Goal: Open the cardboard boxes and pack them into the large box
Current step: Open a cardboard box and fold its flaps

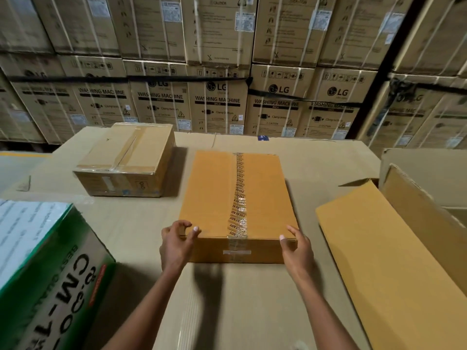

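A flat orange-brown cardboard box [212,198], sealed with printed tape along its middle seam, lies on the cardboard-covered work surface [141,223] in front of me. My left hand [177,242] grips its near left corner, thumb on top. My right hand [297,245] holds the near right corner, fingers on the top edge. A second sealed box [126,160], paler and wrapped in clear tape, sits at the back left. The large box [409,198] stands open at the right, its long flap [384,261] folded down toward me.
A green and white carton [50,274] stands at the near left. A wall of stacked washing machine cartons [217,104] rises behind the surface. A small blue object [262,138] lies at the far edge.
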### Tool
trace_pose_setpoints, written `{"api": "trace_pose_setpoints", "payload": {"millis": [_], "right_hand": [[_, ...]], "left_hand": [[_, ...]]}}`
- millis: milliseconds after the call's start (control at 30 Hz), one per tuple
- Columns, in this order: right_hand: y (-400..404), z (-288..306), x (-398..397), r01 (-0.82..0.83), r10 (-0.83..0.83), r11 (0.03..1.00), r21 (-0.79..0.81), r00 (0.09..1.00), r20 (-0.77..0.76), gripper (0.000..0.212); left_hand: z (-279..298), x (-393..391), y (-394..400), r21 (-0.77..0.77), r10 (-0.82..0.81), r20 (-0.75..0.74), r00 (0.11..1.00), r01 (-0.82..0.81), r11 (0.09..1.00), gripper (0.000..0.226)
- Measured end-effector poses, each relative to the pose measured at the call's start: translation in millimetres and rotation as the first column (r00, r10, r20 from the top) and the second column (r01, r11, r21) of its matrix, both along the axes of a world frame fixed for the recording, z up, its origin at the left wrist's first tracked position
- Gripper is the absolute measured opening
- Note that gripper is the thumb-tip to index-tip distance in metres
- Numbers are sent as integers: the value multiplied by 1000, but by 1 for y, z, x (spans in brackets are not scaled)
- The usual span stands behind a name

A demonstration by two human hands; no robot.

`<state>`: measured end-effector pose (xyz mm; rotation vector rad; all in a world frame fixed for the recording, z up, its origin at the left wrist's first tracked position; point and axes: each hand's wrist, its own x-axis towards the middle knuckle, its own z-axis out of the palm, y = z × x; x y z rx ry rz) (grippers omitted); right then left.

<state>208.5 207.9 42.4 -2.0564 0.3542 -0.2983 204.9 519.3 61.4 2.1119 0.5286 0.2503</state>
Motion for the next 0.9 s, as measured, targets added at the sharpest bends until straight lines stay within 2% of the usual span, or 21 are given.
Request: {"api": "trace_pose_setpoints", "payload": {"millis": [333,533,633,733,767,833,900], "right_hand": [[-27,-9,-145,-15,13,999,46,999,40,33],[-42,-15,-225,-46,43,995,94,999,28,37],[-49,-4,-255,-46,36,989,144,997,67,37],[-57,1,-272,-39,30,980,195,998,53,33],[-59,1,-276,-58,49,977,206,998,49,37],[-61,2,-284,-129,121,968,216,992,46,58],[-63,-1,-288,-193,183,958,214,981,65,77]], "left_hand": [[-4,-148,-18,37,-27,22,999,26,999,22],[-7,-232,-33,-9,-6,74,997,7,1000,24],[-7,-261,-39,-35,14,80,997,-12,999,24],[-10,-285,-40,3,8,79,997,-8,1000,23],[-11,-291,-41,12,0,90,996,-1,1000,21],[-13,-296,-43,30,-41,133,990,37,999,18],[-16,-297,-47,85,-142,160,977,130,988,26]]}}
